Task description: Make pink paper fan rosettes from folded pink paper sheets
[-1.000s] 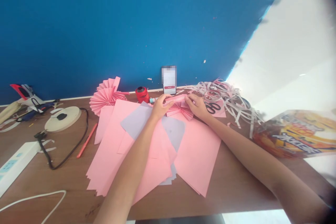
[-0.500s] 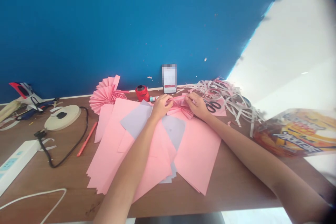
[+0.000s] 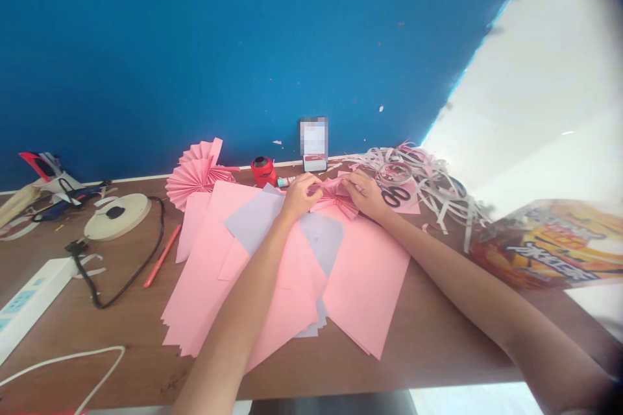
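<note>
left hand [image 3: 299,196] and right hand [image 3: 366,194] have come closer, both pinching the pink paper fan [image 3: 337,197]. scissors [image 3: 395,195] sit just right of the fingers; flat pink sheets [image 3: 363,285] lie nearer.

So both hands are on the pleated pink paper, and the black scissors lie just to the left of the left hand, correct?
Not quite. The left hand and right hand are both on the pleated pink paper, but the black scissors lie just to the right of the right hand, beside the white paper strips. The head view shows it.
</note>
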`<move>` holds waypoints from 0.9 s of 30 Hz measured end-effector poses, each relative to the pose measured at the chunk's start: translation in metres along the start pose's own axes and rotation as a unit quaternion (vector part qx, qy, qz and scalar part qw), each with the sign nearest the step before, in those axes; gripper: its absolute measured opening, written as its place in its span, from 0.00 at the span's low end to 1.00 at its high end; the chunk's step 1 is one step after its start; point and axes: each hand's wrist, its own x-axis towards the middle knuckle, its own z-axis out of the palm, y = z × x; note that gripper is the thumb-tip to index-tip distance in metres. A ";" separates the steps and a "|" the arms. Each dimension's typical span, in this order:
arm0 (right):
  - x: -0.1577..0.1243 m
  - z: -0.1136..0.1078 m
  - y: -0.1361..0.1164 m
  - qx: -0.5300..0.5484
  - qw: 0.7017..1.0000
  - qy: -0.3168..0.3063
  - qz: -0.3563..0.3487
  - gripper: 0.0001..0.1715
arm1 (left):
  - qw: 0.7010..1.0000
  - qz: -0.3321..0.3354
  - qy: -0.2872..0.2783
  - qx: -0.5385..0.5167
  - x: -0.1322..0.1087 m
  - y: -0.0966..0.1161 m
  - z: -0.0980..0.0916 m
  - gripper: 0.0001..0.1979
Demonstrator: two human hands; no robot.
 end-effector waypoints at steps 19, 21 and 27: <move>-0.001 -0.001 0.004 -0.006 0.999 0.023 0.022 0.17 | 0.999 0.009 -0.024 -0.026 0.000 0.005 0.000 0.07; -0.001 -0.001 0.002 -0.007 1.000 0.021 0.016 0.17 | 1.000 0.009 -0.021 -0.022 0.000 0.002 0.002 0.07; -0.002 0.000 -0.001 -0.042 0.999 -0.006 -0.003 0.17 | 0.997 0.006 0.002 0.072 -0.001 -0.003 0.005 0.07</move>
